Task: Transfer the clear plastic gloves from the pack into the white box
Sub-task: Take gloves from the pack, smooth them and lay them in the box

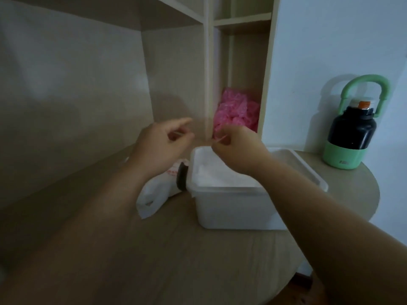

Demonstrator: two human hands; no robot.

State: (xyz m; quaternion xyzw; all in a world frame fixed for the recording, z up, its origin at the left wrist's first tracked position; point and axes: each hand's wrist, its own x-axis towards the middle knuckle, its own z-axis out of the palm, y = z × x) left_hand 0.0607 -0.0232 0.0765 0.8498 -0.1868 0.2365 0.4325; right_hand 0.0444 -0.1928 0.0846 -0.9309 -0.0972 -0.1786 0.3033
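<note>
- White plastic forms the white box (233,208), which is seen in the head view standing lidless on a pale wood-grain table (176,260); it is taken as the landmark for all places below.
- Inside the white box, a whitish, translucent mass is seen up to near the rim; it is read as the clear plastic gloves (220,176). Single gloves cannot be told apart.
- Against the left wall of the white box, the pack (152,194) is laid flat on the table. It is a limp white bag with red print.
- Between the pack and the white box, a dark round part (181,179) is seen; what it is cannot be told.
- Above and left of the white box, the left hand (160,144) is held in the air. Thumb and forefinger are closed in a pinch on a thin pale strip (177,134); the other fingers are curled.
- Above the rear left corner of the white box, the right hand (237,150) is held with fingers curled, and a thin pinkish strand (218,140) is pinched at the fingertips.
- Whether strip and strand are one piece cannot be told, as the frame is blurred there.
- Behind the white box, a shelf unit (176,73) is stood on the table; crumpled pink plastic (236,111) is stuffed in its narrow right compartment.
- Right of and behind the white box, well apart, a black and green bottle (350,137) with a green loop handle is stood upright near the white wall (330,40).
</note>
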